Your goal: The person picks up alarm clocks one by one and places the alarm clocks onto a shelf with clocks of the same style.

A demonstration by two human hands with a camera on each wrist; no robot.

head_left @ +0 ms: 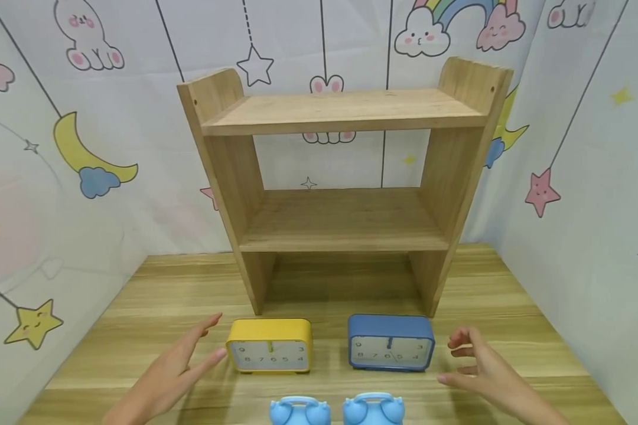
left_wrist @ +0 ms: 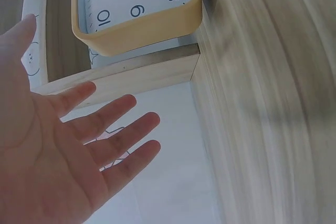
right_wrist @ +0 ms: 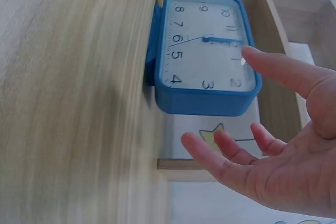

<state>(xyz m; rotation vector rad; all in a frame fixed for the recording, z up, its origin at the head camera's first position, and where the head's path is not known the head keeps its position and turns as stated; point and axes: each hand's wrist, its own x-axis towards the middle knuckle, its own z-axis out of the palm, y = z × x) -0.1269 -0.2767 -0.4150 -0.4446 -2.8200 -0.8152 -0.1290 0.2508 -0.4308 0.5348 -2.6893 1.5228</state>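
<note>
A yellow alarm clock (head_left: 269, 346) stands on the wood-grain table, its face toward me. My left hand (head_left: 172, 373) is just left of it, fingers extended and apart from the clock. In the left wrist view the palm (left_wrist: 58, 150) shows with spread fingers and nothing in them. To the right stands a blue alarm clock (head_left: 390, 343), also facing me. Beside its right side is my right hand (head_left: 481, 372), with loosely bent fingers. The right wrist view shows a gap between the fingers and the blue clock (right_wrist: 207, 51), and the hand holds nothing.
Behind the clocks stands a wooden shelf unit (head_left: 345, 245) with two boards between its side panels. Two light-blue telephone-shaped objects (head_left: 300, 411) sit at the front, cut off by the lower frame edge. Cartoon-printed cloth (head_left: 154, 147) surrounds the table (head_left: 154, 295).
</note>
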